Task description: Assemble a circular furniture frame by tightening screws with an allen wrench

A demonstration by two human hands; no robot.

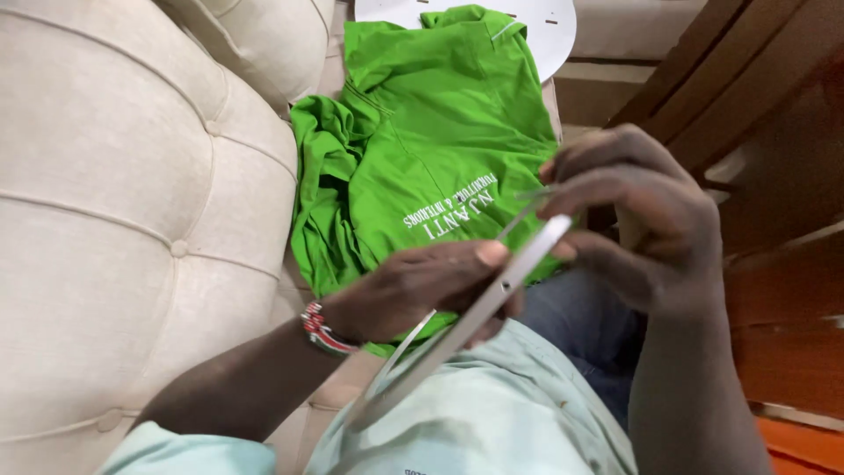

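Gripping a long flat silvery metal strip point(492, 303), the left hand point(422, 290) pinches mid-length, the right hand point(633, 215) its top end; the lower end is cut off, and a crumpled green cloth shirt point(422, 141) lies beyond

Cream tufted sofa point(132, 202) (buttoned cushions) at left; dark wooden furniture point(774, 176) at right; white round panel point(554, 26) above.

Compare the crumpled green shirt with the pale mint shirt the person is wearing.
The crumpled green shirt is bright, saturated green; the pale mint shirt is washed-out and light. The green one lies bunched and unworn on the seat beside the beige tufted sofa back; the mint one is worn on the body. The green one shows white lettering; on the mint one only a dark trace at the frame's bottom edge. Both are soft fabric garments.
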